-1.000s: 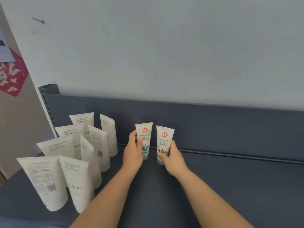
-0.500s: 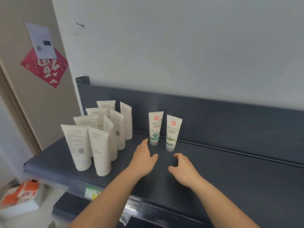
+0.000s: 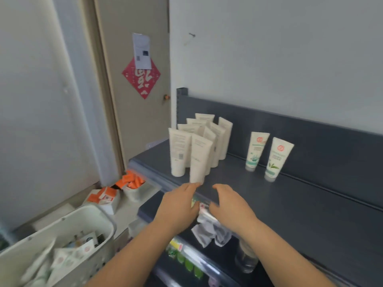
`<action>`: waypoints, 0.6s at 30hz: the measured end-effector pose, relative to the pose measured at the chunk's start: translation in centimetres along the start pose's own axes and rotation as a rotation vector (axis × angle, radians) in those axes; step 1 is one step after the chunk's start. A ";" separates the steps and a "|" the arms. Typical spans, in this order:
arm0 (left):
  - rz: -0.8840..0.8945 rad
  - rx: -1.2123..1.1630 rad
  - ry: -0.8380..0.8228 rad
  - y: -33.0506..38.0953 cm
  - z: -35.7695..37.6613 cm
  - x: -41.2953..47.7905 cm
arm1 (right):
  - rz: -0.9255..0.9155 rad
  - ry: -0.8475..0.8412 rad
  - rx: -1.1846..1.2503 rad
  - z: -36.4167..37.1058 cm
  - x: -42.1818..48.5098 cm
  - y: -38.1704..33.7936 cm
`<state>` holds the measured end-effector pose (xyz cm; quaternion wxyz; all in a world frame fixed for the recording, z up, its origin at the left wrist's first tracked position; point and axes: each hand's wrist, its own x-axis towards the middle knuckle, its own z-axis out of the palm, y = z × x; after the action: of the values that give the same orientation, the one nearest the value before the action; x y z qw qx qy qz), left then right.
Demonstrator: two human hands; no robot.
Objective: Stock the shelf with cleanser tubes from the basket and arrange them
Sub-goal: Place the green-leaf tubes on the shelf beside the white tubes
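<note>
Down low on the left, the basket [image 3: 62, 220] is sitting with more tubes [image 3: 60, 261] lying in it. Just past it, the left hand [image 3: 178, 206] and right hand [image 3: 230, 206] are hanging over the shelf [image 3: 290, 204] edge, fingers loose and spread, holding nothing. Farther back, two small tubes [image 3: 257, 151] are standing side by side, near the big white tubes [image 3: 180, 152]. I am thinking the next tube should go cap down beside the small pair, label facing out.

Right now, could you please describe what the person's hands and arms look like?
The left hand and right hand are both bare: no gloves, rings or watch show. Both forearms are bare as well, with no sleeve in view.
</note>
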<state>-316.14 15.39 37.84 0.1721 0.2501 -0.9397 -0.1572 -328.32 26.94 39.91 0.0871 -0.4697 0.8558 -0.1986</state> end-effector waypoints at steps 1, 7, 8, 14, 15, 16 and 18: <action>-0.021 0.031 0.015 -1.7 -0.6 -0.8 | -0.018 0.019 -0.004 0.7 0.0 -1.3; -0.155 0.224 0.013 -11.2 -5.4 -7.2 | -0.124 0.039 -0.065 5.9 0.1 -9.6; -0.176 0.250 0.007 -12.6 -6.3 -8.5 | -0.141 0.033 -0.076 6.9 0.1 -11.2; -0.312 0.404 -0.020 -20.7 -10.7 -15.9 | -0.279 -0.019 -0.176 12.8 0.5 -19.5; -0.340 0.403 -0.026 -22.0 -11.2 -17.1 | -0.291 -0.032 -0.176 13.8 0.5 -20.6; -0.369 0.394 -0.031 -23.1 -11.7 -18.1 | -0.301 -0.050 -0.169 14.6 0.4 -21.7; -0.423 0.377 -0.034 -25.3 -12.5 -20.0 | -0.330 -0.091 -0.172 16.2 0.5 -23.6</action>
<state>-284.25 2.41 34.46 0.0699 0.4657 -0.8820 -0.0161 -304.99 10.98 35.24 0.0516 -0.6178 0.7761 -0.1150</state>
